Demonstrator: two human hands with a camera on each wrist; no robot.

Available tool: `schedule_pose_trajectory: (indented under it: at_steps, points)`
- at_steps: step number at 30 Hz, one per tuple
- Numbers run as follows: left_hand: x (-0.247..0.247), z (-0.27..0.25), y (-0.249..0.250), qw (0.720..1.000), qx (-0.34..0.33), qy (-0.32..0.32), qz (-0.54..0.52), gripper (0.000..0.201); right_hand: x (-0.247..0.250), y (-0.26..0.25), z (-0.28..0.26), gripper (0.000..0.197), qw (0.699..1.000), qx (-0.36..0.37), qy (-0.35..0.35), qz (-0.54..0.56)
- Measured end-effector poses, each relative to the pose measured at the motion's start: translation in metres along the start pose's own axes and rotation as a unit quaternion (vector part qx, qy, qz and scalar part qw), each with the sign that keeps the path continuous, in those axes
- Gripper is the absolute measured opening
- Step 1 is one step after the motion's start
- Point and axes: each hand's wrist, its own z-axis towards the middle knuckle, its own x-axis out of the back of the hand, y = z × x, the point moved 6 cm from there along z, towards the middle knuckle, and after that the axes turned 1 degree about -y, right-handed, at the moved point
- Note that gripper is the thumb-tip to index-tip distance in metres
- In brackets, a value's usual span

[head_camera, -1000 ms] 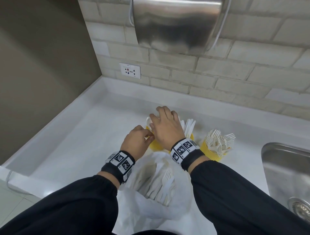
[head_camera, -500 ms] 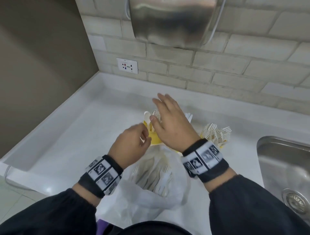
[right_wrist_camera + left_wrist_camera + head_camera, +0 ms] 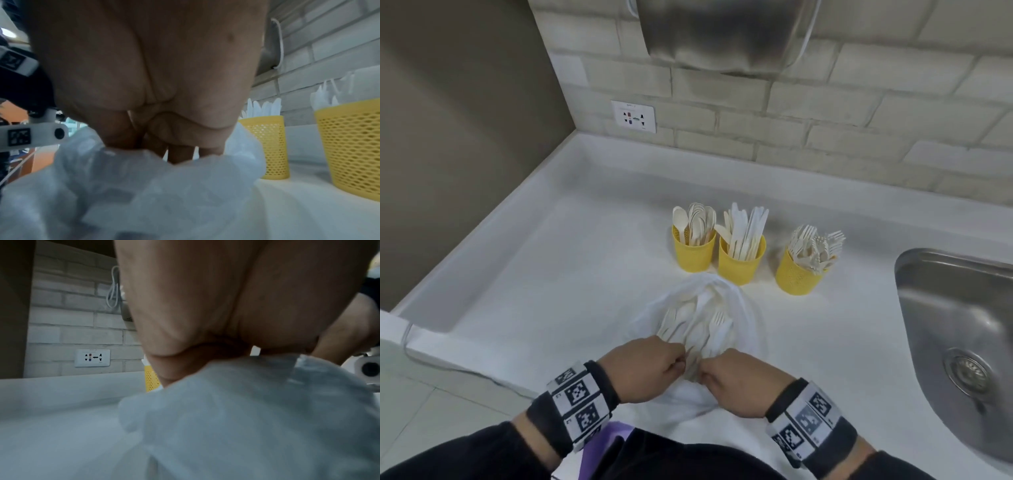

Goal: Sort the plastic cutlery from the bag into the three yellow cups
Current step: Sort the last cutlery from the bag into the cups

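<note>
Grip: your left hand (image 3: 647, 368) and right hand (image 3: 736, 383) both curl into the bag (image 3: 743, 318) mouth, near edge; what they pinch, cannot tell | Cutlery (image 3: 698, 325) still inside | Risk: tugging film drags the bag into the yellow cups (image 3: 739, 265) just beyond, tipping them.

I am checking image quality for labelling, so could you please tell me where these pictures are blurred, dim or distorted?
Head view: evenly lit, the three yellow cups fairly sharp, straight counter edges bowed by the wide lens. Left wrist view: dim, the bag smeared, the left hand soft. Right wrist view: dim too, the right hand and bag blurred, cup mesh clearer.
</note>
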Motion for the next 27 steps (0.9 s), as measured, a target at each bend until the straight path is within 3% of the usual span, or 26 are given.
schedule_pose_trajectory:
  at_steps: [6,12,15,20,27]
  points:
    - [-0.001,0.008,-0.007,0.996,0.067,0.041,0.047,0.025,0.005,0.010,-0.010,0.045,0.995,-0.075,0.051,-0.052]
    - [-0.009,0.022,-0.005,0.988,0.139,0.037,0.061,0.040,0.009,0.021,-0.010,0.042,0.975,-0.169,0.080,-0.119]
    - [-0.009,0.026,0.003,0.986,0.143,0.051,0.070,0.043,0.011,0.021,-0.008,0.040,0.970,-0.186,0.097,-0.124]
    - [-0.014,0.039,0.015,0.987,0.136,0.069,0.044,0.037,0.008,0.026,0.001,0.046,0.965,-0.231,0.123,-0.016]
    - [-0.017,0.047,0.016,0.986,0.159,0.050,0.014,0.043,0.003,0.036,0.008,0.029,0.954,-0.233,0.153,0.112]
